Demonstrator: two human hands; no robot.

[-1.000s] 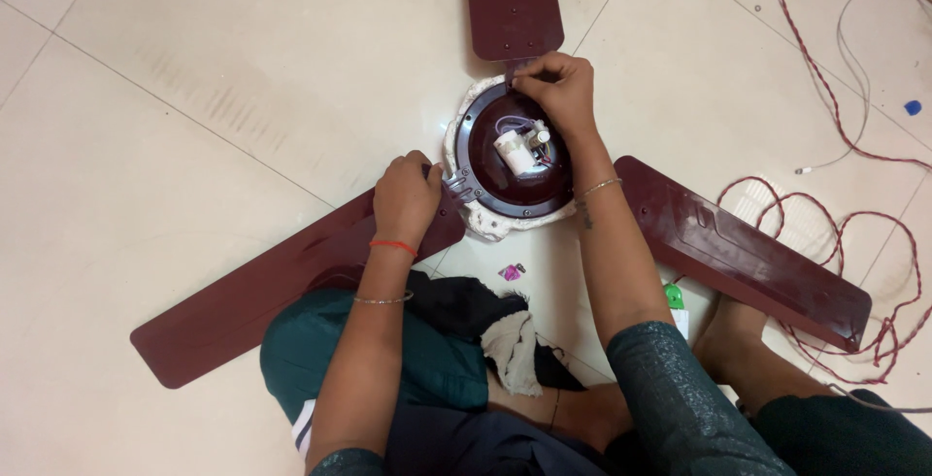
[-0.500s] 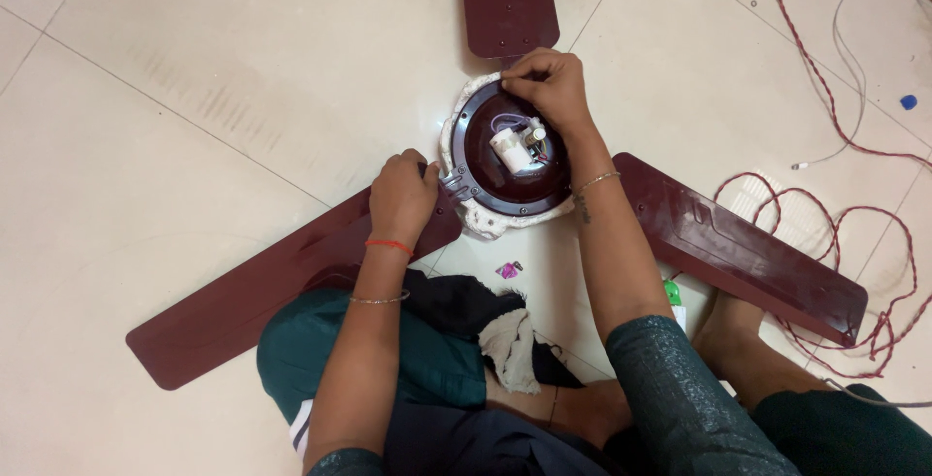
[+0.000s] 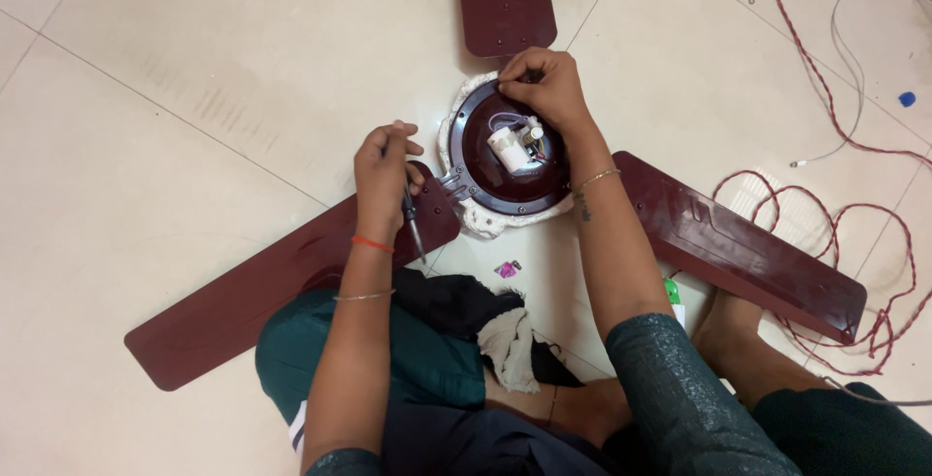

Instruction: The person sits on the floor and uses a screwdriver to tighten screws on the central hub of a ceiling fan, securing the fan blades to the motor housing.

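A dark red fan blade (image 3: 262,306) is seen left of the round fan motor (image 3: 510,161). A screwdriver (image 3: 412,219) is gripped in the left hand (image 3: 385,173), just left of the motor. The motor's far rim is pinched by the right hand (image 3: 549,88).

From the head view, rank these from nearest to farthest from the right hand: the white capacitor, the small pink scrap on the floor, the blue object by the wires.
From the right hand:
1. White capacitor, just below it, inside the fan hub.
2. Pink scrap, on the tile toward the person's lap.
3. Blue object, far off at the right edge.
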